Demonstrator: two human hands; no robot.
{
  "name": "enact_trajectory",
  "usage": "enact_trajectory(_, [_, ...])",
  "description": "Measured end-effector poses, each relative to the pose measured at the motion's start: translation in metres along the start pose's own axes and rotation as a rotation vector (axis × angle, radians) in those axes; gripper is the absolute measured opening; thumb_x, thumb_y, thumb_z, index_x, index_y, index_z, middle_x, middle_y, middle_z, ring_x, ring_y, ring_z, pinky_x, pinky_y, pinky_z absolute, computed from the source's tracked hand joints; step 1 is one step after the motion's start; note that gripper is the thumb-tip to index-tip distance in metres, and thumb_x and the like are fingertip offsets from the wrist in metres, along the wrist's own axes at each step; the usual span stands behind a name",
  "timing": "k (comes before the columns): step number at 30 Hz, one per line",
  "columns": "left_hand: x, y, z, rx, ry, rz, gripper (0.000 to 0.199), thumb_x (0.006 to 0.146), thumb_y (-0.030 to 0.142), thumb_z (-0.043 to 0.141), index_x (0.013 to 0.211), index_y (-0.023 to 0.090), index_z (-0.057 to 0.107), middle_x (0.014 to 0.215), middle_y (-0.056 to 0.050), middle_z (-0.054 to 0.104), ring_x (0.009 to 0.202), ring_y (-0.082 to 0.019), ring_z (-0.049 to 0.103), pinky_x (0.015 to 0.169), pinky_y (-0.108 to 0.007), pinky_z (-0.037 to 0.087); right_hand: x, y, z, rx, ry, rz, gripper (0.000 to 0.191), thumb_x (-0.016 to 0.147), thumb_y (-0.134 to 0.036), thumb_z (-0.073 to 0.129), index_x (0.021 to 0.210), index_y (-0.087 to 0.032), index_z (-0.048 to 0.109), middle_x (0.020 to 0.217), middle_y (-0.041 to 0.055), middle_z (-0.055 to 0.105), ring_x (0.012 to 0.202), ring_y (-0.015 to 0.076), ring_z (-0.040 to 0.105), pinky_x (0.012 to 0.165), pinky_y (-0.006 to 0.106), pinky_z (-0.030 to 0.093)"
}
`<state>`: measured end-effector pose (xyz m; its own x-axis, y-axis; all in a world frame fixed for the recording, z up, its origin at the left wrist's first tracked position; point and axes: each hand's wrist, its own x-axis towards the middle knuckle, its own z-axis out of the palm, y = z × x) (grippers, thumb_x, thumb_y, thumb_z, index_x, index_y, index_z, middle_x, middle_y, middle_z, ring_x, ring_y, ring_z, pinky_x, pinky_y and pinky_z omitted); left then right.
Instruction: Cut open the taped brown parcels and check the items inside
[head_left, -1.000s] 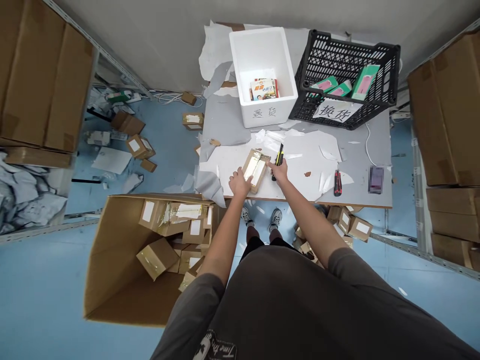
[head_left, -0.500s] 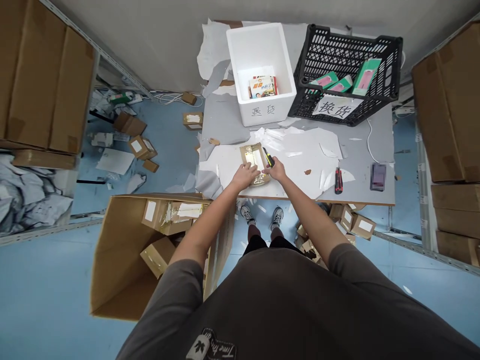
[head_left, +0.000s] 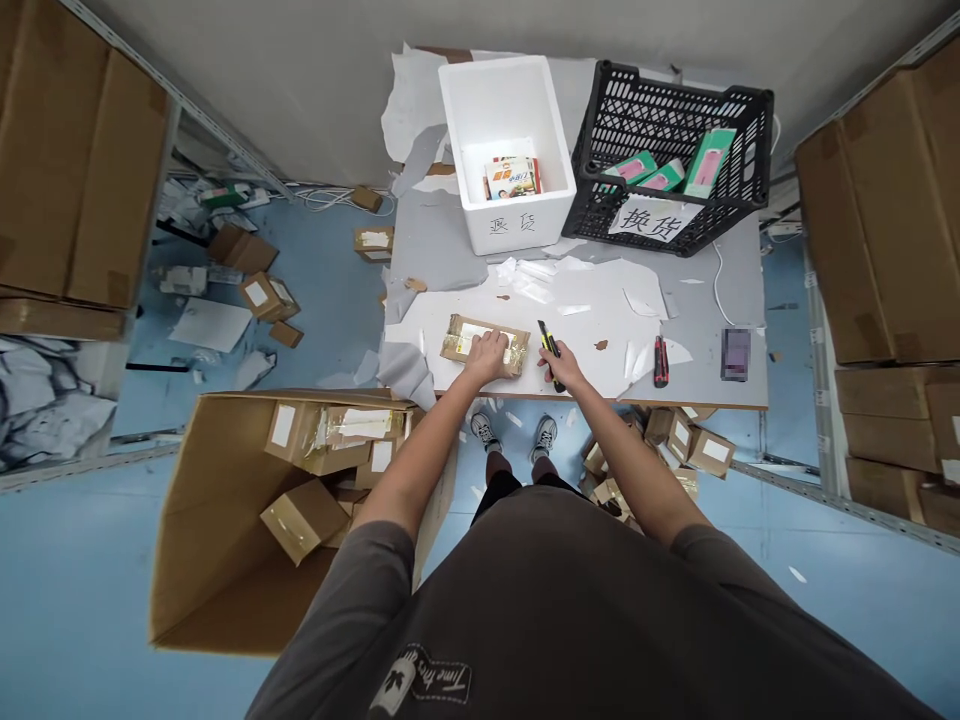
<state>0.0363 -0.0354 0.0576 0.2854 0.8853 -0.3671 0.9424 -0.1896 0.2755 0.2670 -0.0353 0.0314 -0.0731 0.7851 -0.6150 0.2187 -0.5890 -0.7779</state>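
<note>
Your right hand (head_left: pixel 564 368) is wrapped round one black-and-yellow utility knife (head_left: pixel 550 352), nearer you than the white foam box (head_left: pixel 555 222). Your left hand (head_left: pixel 489 355) lies palm down across one taped cardboard parcel (head_left: pixel 455 340), on your side of the foam box; I can't tell whether its fingers clamp it. The grey table (head_left: pixel 709 390) stands over a blue floor (head_left: pixel 75 580). Right of the foam box, one black plastic crate (head_left: pixel 724 222) holds three green-and-pink cartons (head_left: pixel 709 165).
</note>
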Motion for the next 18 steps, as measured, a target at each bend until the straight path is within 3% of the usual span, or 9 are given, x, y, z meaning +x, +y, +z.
enact_trajectory(4, [-0.001,0.01,0.006,-0.023,-0.017,-0.01,0.063,0.081,0.036,0.094,0.134,0.018,0.065,0.134,-0.019,0.071,0.129,-0.039,0.061,0.113,-0.05,0.041,0.001,0.008,0.015,-0.024,0.053,0.009,0.042,0.089,-0.051,0.085,0.105,-0.028,0.053,0.076,-0.0064,0.066,0.046,0.0133,0.06,0.042,0.024,0.049])
enact_trajectory(10, [-0.005,0.011,0.007,-0.019,-0.024,0.037,0.066,0.083,0.033,0.09,0.145,0.023,0.066,0.138,-0.016,0.071,0.134,-0.039,0.058,0.112,-0.05,0.04,0.04,-0.007,0.043,-0.208,0.147,0.042,0.039,0.084,-0.046,0.084,0.106,-0.028,0.057,0.084,-0.0035,0.066,0.066,0.0186,0.066,0.059,0.029,0.056])
enact_trajectory(14, [-0.004,0.009,0.008,-0.067,-0.012,0.034,0.067,0.086,0.038,0.089,0.148,0.026,0.065,0.136,-0.014,0.072,0.132,-0.038,0.06,0.113,-0.049,0.039,0.056,-0.011,0.045,-0.305,0.187,-0.022,0.036,0.081,-0.042,0.084,0.103,-0.029,0.059,0.09,0.0002,0.071,0.081,0.0226,0.069,0.069,0.031,0.058])
enact_trajectory(18, [-0.003,0.016,0.007,-0.09,0.0,0.045,0.066,0.086,0.033,0.087,0.147,0.023,0.065,0.141,-0.015,0.07,0.135,-0.037,0.059,0.114,-0.05,0.039,0.055,-0.016,0.044,-0.384,0.22,-0.013,0.038,0.082,-0.048,0.085,0.098,-0.028,0.057,0.091,0.0017,0.07,0.082,0.023,0.069,0.068,0.03,0.058])
